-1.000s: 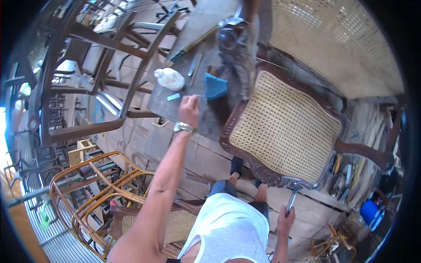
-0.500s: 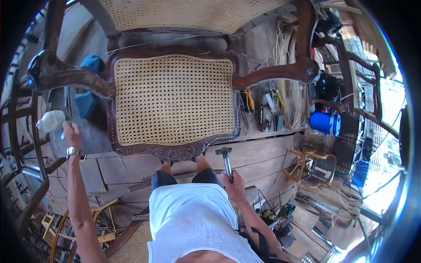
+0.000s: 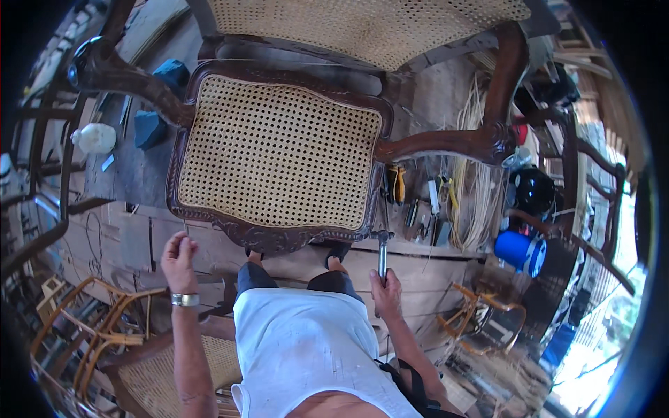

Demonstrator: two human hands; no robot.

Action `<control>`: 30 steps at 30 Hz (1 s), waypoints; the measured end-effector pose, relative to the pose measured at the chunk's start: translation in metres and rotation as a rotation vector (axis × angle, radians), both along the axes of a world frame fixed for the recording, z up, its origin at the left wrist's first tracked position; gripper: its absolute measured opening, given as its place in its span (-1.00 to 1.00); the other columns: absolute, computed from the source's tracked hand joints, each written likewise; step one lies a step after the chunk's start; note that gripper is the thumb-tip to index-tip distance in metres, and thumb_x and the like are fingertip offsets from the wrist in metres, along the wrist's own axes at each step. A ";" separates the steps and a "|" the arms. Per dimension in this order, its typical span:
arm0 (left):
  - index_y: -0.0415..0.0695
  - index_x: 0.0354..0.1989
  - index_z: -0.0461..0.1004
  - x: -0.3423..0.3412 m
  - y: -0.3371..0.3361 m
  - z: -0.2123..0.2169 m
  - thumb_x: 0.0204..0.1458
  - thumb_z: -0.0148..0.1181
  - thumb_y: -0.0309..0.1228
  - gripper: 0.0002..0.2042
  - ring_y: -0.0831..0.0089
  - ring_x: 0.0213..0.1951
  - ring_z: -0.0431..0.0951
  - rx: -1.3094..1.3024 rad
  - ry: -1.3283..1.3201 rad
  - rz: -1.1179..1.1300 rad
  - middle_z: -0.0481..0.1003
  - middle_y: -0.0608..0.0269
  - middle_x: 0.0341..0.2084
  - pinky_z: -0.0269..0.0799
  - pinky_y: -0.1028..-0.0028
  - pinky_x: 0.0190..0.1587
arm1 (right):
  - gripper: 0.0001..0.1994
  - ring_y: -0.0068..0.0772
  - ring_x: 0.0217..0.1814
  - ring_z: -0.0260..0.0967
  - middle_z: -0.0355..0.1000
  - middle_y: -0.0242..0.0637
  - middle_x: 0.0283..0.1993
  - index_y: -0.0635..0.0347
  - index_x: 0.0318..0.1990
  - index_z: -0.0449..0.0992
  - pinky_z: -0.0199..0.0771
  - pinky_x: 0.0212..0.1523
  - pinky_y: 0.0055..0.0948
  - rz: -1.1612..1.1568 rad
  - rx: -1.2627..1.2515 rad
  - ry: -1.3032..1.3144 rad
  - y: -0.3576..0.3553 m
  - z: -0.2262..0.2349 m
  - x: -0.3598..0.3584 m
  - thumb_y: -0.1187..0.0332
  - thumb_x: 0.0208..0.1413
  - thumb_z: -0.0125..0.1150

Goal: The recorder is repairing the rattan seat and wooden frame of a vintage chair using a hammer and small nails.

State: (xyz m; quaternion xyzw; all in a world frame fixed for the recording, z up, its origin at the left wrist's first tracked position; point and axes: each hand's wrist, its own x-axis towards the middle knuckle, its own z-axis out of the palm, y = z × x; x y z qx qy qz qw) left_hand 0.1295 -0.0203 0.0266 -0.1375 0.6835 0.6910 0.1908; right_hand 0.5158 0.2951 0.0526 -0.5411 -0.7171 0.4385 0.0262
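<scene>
A dark carved wooden chair (image 3: 268,239) with a woven cane seat (image 3: 279,153) stands in front of me, its cane back (image 3: 369,31) at the far side. My right hand (image 3: 387,292) is closed round the handle of a hammer (image 3: 382,256), its metal head up beside the seat's near right corner. Off the near left corner, my left hand (image 3: 180,265) is pinched closed, fingertips together. A thin sliver seems to rise from the fingers, too small to name.
Left on the bench (image 3: 143,181) are a white rounded bottle (image 3: 95,138) and two blue blocks (image 3: 149,129). On the right lie orange-handled pliers (image 3: 396,184), small tools and cane strands (image 3: 477,188). Beyond stands a blue container (image 3: 519,252); a second cane chair (image 3: 167,369) is behind my left arm.
My left hand has come away from beside the white bottle, moving right and nearer to me. The hammer has shifted slightly right and stands more upright. The view has tilted.
</scene>
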 end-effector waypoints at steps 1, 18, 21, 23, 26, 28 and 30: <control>-0.19 -0.04 0.58 0.026 0.019 0.010 0.28 0.22 -0.52 -0.86 0.56 -0.25 0.60 0.027 -0.034 0.025 0.58 0.33 -0.25 0.57 0.54 -0.14 | -0.64 -0.70 -0.67 0.16 0.19 -0.54 -0.65 0.11 -0.43 0.29 0.18 -0.66 -0.53 0.027 -0.014 0.011 0.013 -0.003 0.005 0.18 0.32 0.29; -0.19 0.06 0.49 0.244 0.269 0.013 0.28 0.18 -0.57 -0.79 0.40 -0.20 0.66 0.781 -0.444 0.131 0.61 0.18 -0.21 0.68 0.45 -0.11 | -0.60 -0.54 -0.56 0.07 0.15 -0.40 -0.62 0.21 -0.42 0.28 0.13 -0.54 -0.37 0.330 -0.141 0.000 0.151 0.021 0.059 0.16 0.29 0.31; -0.21 0.02 0.51 0.249 0.280 0.011 0.29 0.18 -0.56 -0.83 0.40 -0.18 0.66 0.785 -0.501 0.142 0.61 0.17 -0.18 0.67 0.46 -0.08 | -0.61 -0.54 -0.56 0.08 0.16 -0.40 -0.62 0.21 -0.41 0.29 0.13 -0.54 -0.36 0.389 -0.108 0.003 0.158 0.014 0.055 0.16 0.30 0.30; -0.21 0.02 0.51 0.249 0.284 0.008 0.29 0.17 -0.55 -0.83 0.40 -0.18 0.66 0.821 -0.520 0.133 0.62 0.17 -0.17 0.67 0.46 -0.08 | -0.61 -0.51 -0.57 0.06 0.16 -0.39 -0.62 0.21 -0.40 0.29 0.14 -0.54 -0.34 0.404 -0.072 0.035 0.162 0.012 0.053 0.14 0.31 0.29; -0.21 0.01 0.52 0.257 0.287 0.012 0.30 0.17 -0.54 -0.84 0.41 -0.18 0.66 0.860 -0.539 0.132 0.61 0.18 -0.16 0.66 0.48 -0.08 | -0.62 -0.42 -0.60 0.12 0.21 -0.31 -0.62 0.21 -0.39 0.30 0.17 -0.54 -0.28 0.390 -0.049 0.053 0.162 0.017 0.045 0.16 0.31 0.28; -0.20 0.00 0.52 0.262 0.294 0.008 0.31 0.17 -0.53 -0.86 0.42 -0.18 0.66 0.880 -0.538 0.137 0.61 0.18 -0.16 0.65 0.50 -0.08 | -0.66 -0.32 -0.60 0.19 0.25 -0.24 -0.60 0.21 -0.35 0.31 0.20 -0.53 -0.23 0.418 -0.015 0.039 0.161 0.017 0.043 0.18 0.33 0.25; -0.22 -0.04 0.53 0.266 0.296 0.006 0.33 0.16 -0.50 -0.88 0.49 -0.22 0.64 0.402 -0.204 -0.030 0.61 0.20 -0.16 0.60 0.53 -0.15 | -0.69 -0.21 -0.60 0.26 0.28 -0.16 -0.59 0.22 -0.32 0.32 0.23 -0.52 -0.19 0.447 0.019 0.026 0.161 0.013 0.039 0.20 0.35 0.22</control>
